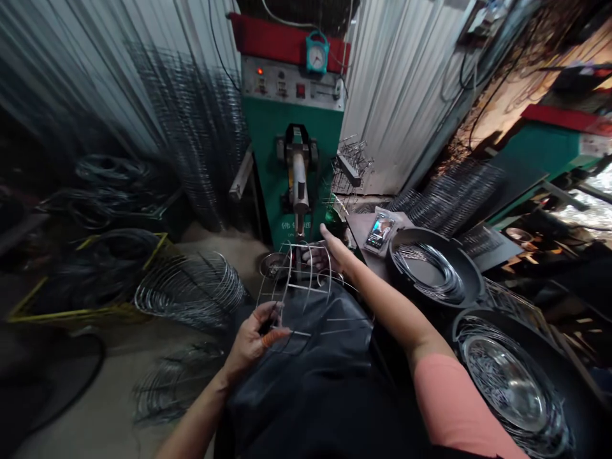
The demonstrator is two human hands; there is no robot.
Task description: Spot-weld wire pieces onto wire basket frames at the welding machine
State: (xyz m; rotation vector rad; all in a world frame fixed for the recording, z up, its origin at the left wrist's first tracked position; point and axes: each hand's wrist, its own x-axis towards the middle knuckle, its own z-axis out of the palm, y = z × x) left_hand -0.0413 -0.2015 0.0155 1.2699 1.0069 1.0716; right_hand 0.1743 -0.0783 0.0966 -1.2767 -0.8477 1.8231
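A curved metal wire frame point(308, 287) lies over my dark apron point(329, 357), its far end under the upright rod point(299, 185) of a green machine point(268, 223). My left hand point(258, 331) pinches the near left corner of the frame between thumb and fingers, with orange wrapping on the thumb. At the frame's far end, my right hand point(329, 255) has its fingers curled in behind the wires, close below the rod tip, with the thumb raised. Wires partly hide those fingers. A small metal bowl point(272, 264) sits just left of the far end.
Right of me stand a dark pan point(473, 280) of wire rings and another holding a steel bowl point(507, 382). A phone point(381, 231) lies behind them. Coiled wire hoops point(191, 287) and a yellow-edged crate point(29, 306) are left. Stacked wire grids point(191, 127) lean on the wall.
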